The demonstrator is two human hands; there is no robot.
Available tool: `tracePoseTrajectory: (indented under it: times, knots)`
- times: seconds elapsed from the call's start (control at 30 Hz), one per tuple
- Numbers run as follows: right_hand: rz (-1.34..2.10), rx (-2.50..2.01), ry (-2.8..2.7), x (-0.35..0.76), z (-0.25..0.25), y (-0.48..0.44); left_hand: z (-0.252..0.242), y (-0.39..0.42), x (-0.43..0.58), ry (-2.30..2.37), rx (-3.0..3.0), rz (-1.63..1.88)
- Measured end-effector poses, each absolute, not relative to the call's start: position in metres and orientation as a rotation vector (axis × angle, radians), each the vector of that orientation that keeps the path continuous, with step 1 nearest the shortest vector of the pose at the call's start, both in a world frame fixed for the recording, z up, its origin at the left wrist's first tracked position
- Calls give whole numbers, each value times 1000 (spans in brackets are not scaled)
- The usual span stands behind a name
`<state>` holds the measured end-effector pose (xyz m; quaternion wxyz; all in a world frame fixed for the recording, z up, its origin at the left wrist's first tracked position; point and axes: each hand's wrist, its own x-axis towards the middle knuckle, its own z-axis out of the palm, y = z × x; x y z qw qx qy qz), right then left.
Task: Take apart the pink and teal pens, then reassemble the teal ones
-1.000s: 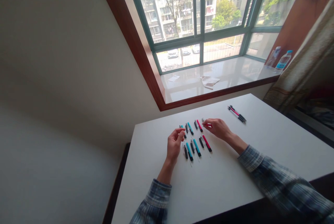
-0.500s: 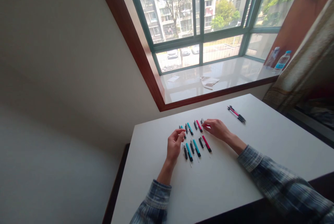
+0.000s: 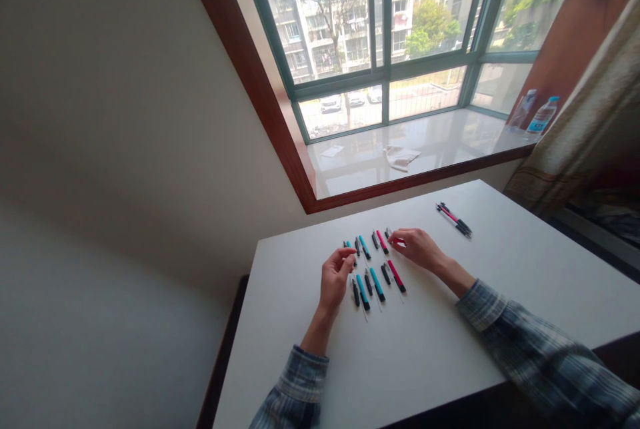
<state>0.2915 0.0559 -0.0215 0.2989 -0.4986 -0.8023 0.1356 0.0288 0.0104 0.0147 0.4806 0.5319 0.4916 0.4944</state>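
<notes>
Disassembled pens lie in two rows on the white table [image 3: 430,349]: black grip pieces [image 3: 355,293], teal barrels [image 3: 377,284], red barrels [image 3: 397,276] and thin pale refills. At the left end of the far row is my left hand [image 3: 336,277]. Its fingers are loosely curled, thumb and forefinger slightly apart, beside a partly covered teal barrel [image 3: 349,244]; nothing shows held. My right hand [image 3: 415,247] rests at the right end of that row. Its fingertips close on a red pen barrel [image 3: 398,241], mostly hidden by the fingers, with a black piece [image 3: 387,234] just beyond.
Several whole pens [image 3: 454,219], black and red, lie together toward the table's far right. Behind the table is a window sill [image 3: 360,172] with a crumpled wrapper [image 3: 401,158] and two plastic bottles [image 3: 543,116]. A curtain [image 3: 575,102] hangs at the right.
Almost nothing differs. Both hands stay over the far row, and the pen parts lie where they were.
</notes>
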Motion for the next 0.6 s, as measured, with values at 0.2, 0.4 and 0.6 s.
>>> tracePoseTrajectory:
  times: [0.2,0.4,0.6]
  knots:
    - [543,-1209,-1874,280,-10,52,12,11,29,1190,1323,1240]
    - [858,-1074,-1711,270,-8,49,12,9,30,1189,1433,1268]
    - [1327,-775,-1608,256,-9,38,16,4,35,1169,1579,1204]
